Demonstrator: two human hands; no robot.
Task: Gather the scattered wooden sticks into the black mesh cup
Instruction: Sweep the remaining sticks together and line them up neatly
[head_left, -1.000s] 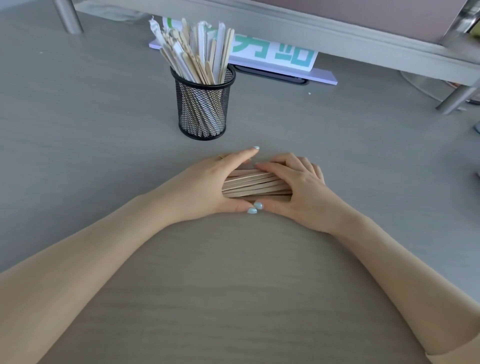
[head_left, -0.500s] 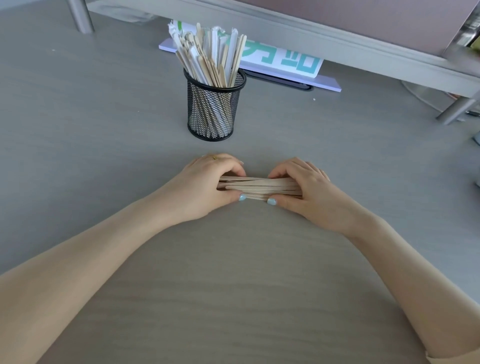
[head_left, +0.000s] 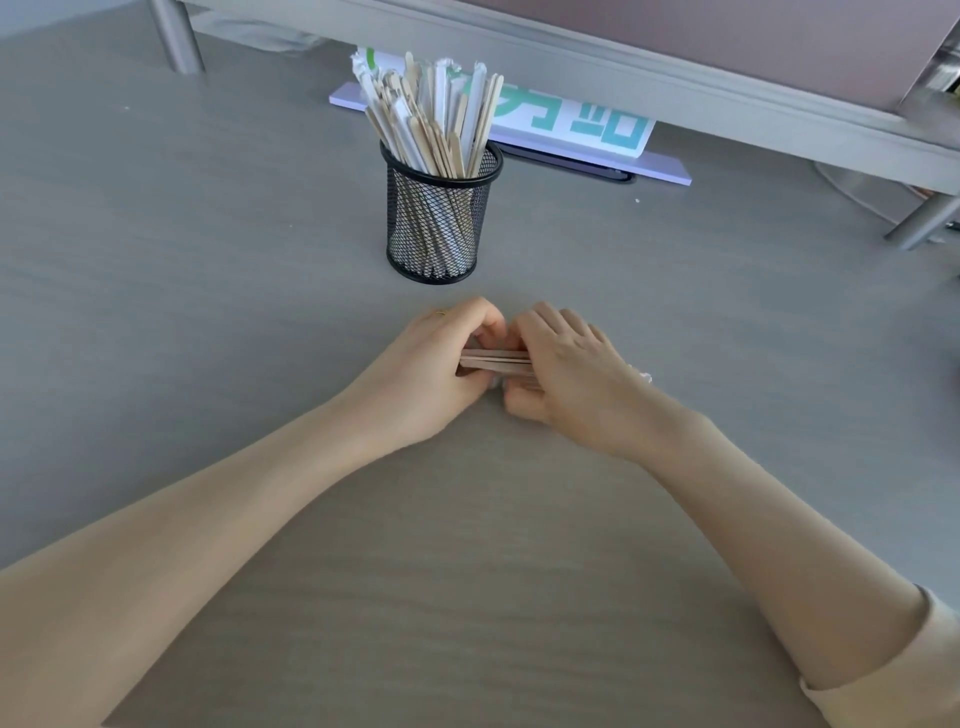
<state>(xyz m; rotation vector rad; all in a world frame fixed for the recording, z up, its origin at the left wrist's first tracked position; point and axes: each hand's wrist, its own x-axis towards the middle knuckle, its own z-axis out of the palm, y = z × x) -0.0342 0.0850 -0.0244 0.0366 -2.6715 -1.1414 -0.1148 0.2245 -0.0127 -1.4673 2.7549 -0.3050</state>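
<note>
A bundle of flat wooden sticks (head_left: 493, 361) lies sideways between my two hands, just above the grey desk. My left hand (head_left: 436, 371) is closed around the bundle's left end. My right hand (head_left: 563, 371) is closed over its right part, hiding most of the sticks; a bit of their far end shows past my wrist. The black mesh cup (head_left: 441, 223) stands upright on the desk just beyond my hands, packed with several wooden and paper-wrapped sticks (head_left: 431, 119) that fan out above its rim.
A raised grey shelf (head_left: 675, 78) on metal legs (head_left: 176, 31) runs along the back. Under it lies a white card with teal print (head_left: 571, 124) on a lilac board. Another shelf leg (head_left: 924, 221) stands at the right.
Both hands have curled tighter around the sticks and drawn closer together, squeezing the loose pile into a compact bundle. The view has dipped, so the cup appears lower in frame.
</note>
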